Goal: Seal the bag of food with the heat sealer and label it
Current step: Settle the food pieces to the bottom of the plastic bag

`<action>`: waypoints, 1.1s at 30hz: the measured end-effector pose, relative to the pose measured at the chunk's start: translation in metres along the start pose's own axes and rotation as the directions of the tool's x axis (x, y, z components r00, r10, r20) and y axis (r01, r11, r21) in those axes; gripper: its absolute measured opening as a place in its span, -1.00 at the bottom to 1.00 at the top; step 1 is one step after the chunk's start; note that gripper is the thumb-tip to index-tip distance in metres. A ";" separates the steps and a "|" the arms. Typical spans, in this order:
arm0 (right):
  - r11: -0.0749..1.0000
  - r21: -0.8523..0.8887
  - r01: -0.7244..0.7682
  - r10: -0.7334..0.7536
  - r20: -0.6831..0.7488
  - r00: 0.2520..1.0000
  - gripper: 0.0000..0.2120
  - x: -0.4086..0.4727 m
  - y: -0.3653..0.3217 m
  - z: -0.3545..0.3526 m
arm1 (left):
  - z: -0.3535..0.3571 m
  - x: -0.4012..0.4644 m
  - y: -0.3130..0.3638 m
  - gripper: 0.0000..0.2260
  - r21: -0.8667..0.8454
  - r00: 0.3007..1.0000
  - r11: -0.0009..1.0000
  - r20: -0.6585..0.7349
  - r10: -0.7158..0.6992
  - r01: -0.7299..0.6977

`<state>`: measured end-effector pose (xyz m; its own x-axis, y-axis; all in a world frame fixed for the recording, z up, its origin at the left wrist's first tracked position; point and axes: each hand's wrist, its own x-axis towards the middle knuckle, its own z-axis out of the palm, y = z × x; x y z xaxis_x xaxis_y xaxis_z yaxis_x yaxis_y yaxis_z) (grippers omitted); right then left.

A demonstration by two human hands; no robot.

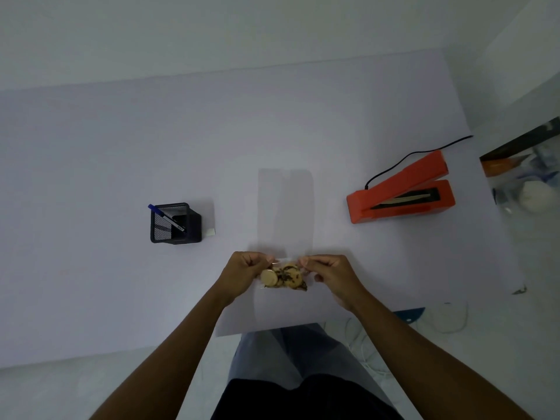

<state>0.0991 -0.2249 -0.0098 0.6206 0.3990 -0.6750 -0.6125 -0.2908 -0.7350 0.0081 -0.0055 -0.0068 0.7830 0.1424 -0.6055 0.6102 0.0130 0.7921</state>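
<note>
A small clear bag of food [285, 278] with cookies and round biscuits hangs above the table's near edge. My left hand [245, 269] pinches its top left corner and my right hand [328, 272] pinches its top right corner. The orange heat sealer [400, 194] stands on the right of the table with its lid raised and a black cord running off behind it. A small white label [211, 232] lies beside a black mesh pen holder [174, 222] on the left, and a blue pen [166, 217] leans in that holder.
The white table [91, 177] carries a pale rectangular sheet [285, 207] in the middle, beyond my hands. Off the right edge sit a cluttered box [521, 177] and white cables [448, 319] on the floor. My legs are below the table's near edge.
</note>
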 end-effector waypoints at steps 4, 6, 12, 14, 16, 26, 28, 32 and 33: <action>0.999 -0.001 -0.050 0.050 -0.057 0.997 -0.89 0.000 0.007 0.002 | 0.005 0.002 -0.005 -0.83 -0.016 0.995 0.999 -0.089 -0.036 0.035; 0.998 -0.021 -0.065 0.063 -0.088 0.994 -0.89 0.000 0.009 0.004 | 0.010 0.002 -0.009 -0.85 0.005 0.978 0.998 -0.203 -0.055 0.057; 0.991 -0.037 -0.128 0.121 -0.157 0.980 -0.88 -0.003 0.013 0.009 | 0.020 0.001 -0.016 -0.66 0.259 0.965 0.963 -0.263 -0.001 0.071; 0.985 -0.035 -0.168 0.159 -0.169 0.973 -0.85 -0.004 0.016 0.009 | 0.020 0.003 -0.016 -0.59 0.364 0.972 0.927 -0.235 0.001 0.087; 0.977 -0.026 -0.213 0.204 -0.185 0.961 -0.83 -0.005 0.019 0.010 | 0.023 0.002 -0.016 -0.60 0.474 0.964 0.873 -0.265 0.017 0.115; 0.939 -0.062 -0.340 0.303 -0.325 0.896 -0.83 -0.010 0.028 0.022 | 0.045 -0.013 -0.020 -0.76 0.676 0.871 0.721 -0.437 0.224 0.154; 0.938 -0.108 -0.329 0.276 -0.341 0.899 -0.83 -0.009 0.028 0.023 | 0.056 -0.019 -0.018 -0.87 0.767 0.887 0.641 -0.272 0.373 -0.035; 0.938 -0.135 -0.320 0.259 -0.341 0.904 -0.85 -0.009 0.027 0.024 | 0.074 -0.029 -0.022 -0.79 0.866 0.944 0.472 0.003 0.330 -0.167; 0.940 -0.124 -0.317 0.262 -0.331 0.906 -0.84 -0.010 0.026 0.024 | 0.076 -0.031 -0.024 -0.75 0.889 0.954 0.429 0.027 0.298 -0.159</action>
<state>0.0656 -0.2159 -0.0210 0.5642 -0.0028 -0.8256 -0.7121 -0.5077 -0.4849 -0.0211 -0.0853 -0.0127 0.9321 0.1130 -0.3441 0.2444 -0.8973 0.3676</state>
